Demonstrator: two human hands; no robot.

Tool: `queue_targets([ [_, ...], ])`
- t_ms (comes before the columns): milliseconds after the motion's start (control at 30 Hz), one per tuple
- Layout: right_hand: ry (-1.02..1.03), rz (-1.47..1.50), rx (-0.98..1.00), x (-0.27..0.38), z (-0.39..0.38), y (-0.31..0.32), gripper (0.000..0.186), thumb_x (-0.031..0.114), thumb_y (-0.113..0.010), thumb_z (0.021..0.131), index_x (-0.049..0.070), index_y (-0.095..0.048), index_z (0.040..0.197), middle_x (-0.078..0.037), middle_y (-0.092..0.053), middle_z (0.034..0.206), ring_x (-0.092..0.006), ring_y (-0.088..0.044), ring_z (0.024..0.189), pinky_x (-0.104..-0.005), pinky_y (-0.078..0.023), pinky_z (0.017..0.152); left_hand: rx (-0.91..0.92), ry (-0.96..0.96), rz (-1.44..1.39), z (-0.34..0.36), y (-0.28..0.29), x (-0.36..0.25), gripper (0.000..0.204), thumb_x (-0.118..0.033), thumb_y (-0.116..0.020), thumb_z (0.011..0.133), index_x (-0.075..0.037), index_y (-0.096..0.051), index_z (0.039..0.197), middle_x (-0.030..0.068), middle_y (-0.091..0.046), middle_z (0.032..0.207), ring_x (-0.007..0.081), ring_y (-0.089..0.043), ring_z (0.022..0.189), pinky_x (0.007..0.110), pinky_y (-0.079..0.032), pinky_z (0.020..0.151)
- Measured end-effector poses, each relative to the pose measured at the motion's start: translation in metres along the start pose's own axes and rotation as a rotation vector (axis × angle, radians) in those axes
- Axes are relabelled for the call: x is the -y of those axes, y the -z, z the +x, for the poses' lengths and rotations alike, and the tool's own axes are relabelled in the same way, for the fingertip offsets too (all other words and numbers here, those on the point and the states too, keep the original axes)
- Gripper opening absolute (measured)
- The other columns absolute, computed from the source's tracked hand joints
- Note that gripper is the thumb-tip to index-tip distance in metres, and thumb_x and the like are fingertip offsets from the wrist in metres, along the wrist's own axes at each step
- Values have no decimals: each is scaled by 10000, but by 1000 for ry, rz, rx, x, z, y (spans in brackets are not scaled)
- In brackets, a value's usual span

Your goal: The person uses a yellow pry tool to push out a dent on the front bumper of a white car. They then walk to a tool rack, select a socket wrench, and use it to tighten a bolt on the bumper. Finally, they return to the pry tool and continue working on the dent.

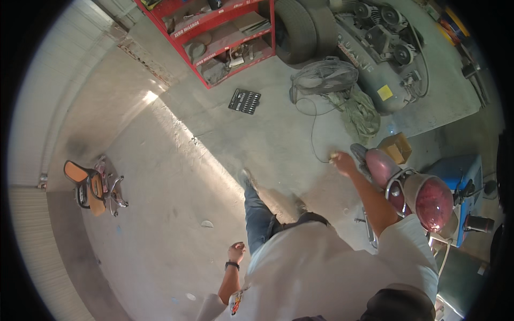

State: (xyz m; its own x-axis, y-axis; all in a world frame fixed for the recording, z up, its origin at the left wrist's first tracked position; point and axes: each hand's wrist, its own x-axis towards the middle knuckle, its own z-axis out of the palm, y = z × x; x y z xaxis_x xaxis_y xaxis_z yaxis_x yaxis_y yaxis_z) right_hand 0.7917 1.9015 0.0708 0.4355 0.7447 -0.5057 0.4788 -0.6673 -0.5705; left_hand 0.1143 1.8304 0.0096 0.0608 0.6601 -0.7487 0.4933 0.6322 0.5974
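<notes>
My right hand [341, 163] is out at the centre right, its fingers closed round something small and pale; I cannot make out what it is. A thin dark cable [313, 139] runs from beside the fan [321, 77] down to this hand. Just right of it stand a red motorbike [432, 200] and an open cardboard box [397, 147]. My left hand [236, 251], with a dark wristband, hangs low by my leg, fingers curled; whatever they might hold is hidden. A black case of tools [244, 101] lies on the concrete floor.
A red shelf rack [235, 29] stands ahead, beside tyres [294, 32] and an air compressor [377, 75]. A crumpled green cloth [361, 115] lies under the fan. An orange wheeled chair [96, 200] is at the left, and a blue machine [466, 174] stands behind the motorbike.
</notes>
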Motion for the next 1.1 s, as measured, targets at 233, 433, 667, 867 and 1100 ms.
queue_targets([
  [233,-63,83,-164,155,48,-84,463,306,-681,948,17,-630,1307,-137,-752,1083,-244,-731,953,-389,-557,857,360,-562,1134,236,165,-120,192,-156,-601,894,-79,-750,989,150,-727,813,270,-732,784,357,-588,712],
  [433,-215,355,-104,267,94,-88,444,317,-649,935,27,-643,1271,-160,-761,1041,-273,-743,993,-392,-568,855,-47,-319,532,382,249,-391,178,-180,-696,900,-99,-773,1038,110,-756,819,202,-738,773,334,-562,699],
  [667,9,221,64,378,293,-104,297,254,-607,934,71,-687,1154,-209,-733,1002,-405,-701,978,-463,-563,844,-48,-393,698,466,214,-586,240,-148,-669,949,-30,-735,1147,116,-757,854,161,-729,737,320,-576,678],
  [867,18,369,63,446,349,-116,262,244,-623,941,123,-689,1163,-207,-723,1010,-417,-693,961,-481,-556,826,145,-398,813,497,146,-672,237,-129,-718,894,-67,-754,1120,141,-752,970,286,-738,862,380,-581,778],
  [1100,-206,169,83,447,366,-110,283,235,-555,957,133,-729,1155,-222,-733,1026,-405,-700,1006,-499,-557,893,-111,-1188,900,652,175,-918,386,-163,-741,896,14,-634,1222,233,-664,1192,423,-630,1089,477,-519,938],
])
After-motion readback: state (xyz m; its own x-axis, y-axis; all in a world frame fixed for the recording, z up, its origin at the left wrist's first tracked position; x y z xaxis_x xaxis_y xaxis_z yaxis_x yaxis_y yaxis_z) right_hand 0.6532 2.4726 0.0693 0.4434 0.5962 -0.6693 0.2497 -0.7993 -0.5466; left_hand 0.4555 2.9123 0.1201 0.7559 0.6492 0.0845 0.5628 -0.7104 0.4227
